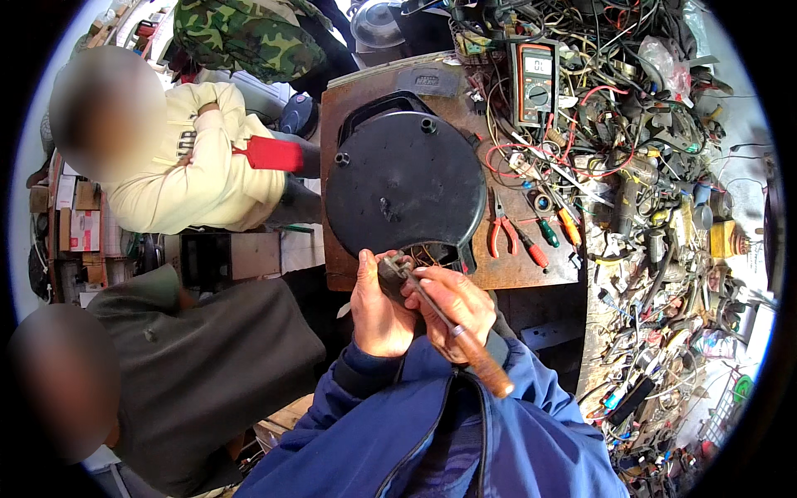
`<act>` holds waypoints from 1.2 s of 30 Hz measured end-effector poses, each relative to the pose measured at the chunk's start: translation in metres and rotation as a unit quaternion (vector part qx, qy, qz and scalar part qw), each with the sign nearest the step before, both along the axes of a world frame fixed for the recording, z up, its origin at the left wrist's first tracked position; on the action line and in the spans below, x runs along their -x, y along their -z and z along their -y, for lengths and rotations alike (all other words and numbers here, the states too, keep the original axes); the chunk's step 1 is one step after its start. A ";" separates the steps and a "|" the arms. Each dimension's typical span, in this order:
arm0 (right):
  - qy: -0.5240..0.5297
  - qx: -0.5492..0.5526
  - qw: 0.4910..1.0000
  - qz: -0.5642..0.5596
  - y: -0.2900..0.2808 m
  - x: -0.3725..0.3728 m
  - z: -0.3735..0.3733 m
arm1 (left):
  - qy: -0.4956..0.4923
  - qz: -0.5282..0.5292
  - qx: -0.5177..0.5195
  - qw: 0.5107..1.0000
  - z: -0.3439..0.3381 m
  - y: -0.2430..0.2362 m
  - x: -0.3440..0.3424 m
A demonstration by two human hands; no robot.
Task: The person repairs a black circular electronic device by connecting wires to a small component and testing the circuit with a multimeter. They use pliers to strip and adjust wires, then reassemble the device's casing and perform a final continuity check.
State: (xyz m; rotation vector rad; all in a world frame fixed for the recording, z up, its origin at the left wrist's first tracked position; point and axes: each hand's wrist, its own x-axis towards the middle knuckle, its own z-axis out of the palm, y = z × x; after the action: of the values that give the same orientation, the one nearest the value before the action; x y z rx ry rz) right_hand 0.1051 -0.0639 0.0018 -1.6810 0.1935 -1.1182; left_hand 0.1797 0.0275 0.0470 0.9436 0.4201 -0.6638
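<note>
My left hand (382, 309) is closed around a small dark brownish part (390, 280), its thumb pointing up along one side. My right hand (452, 309) grips a wooden-handled tool (483, 363) by its thin metal shaft. The handle points down to the right, toward my jacket, and the shaft's far end meets the dark part; the exact contact is too small to make out. Just beyond my hands lies a round black appliance housing (407, 183) with short feet facing up. Wires (427, 254) show at its near edge.
Right of the housing on the wooden table (523, 270) lie red-handled pliers (501, 226), a red screwdriver (533, 249), a green one (548, 232) and an orange one (569, 226). A multimeter (535, 83) stands beyond, beside heaped cables and parts (656, 216). Two people (199, 158) are at the left, another beyond.
</note>
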 end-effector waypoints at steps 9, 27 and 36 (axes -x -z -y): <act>0.065 -0.063 0.990 -0.112 0.014 -0.013 0.016 | 0.032 0.002 0.010 0.999 0.002 -0.006 0.009; -0.241 -0.264 0.933 -0.042 -0.020 0.009 0.008 | 0.118 0.130 0.100 0.979 0.001 0.010 -0.031; -0.259 -0.327 0.908 -0.053 -0.032 0.008 0.017 | 0.118 0.175 0.053 0.976 0.008 0.009 -0.027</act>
State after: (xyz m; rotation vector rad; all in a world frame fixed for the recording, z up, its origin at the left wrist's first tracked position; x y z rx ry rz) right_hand 0.0966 -0.0807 0.0334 -1.0872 0.1541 -0.4766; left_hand 0.2066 0.0196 0.0377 0.9945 -0.0415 -0.7102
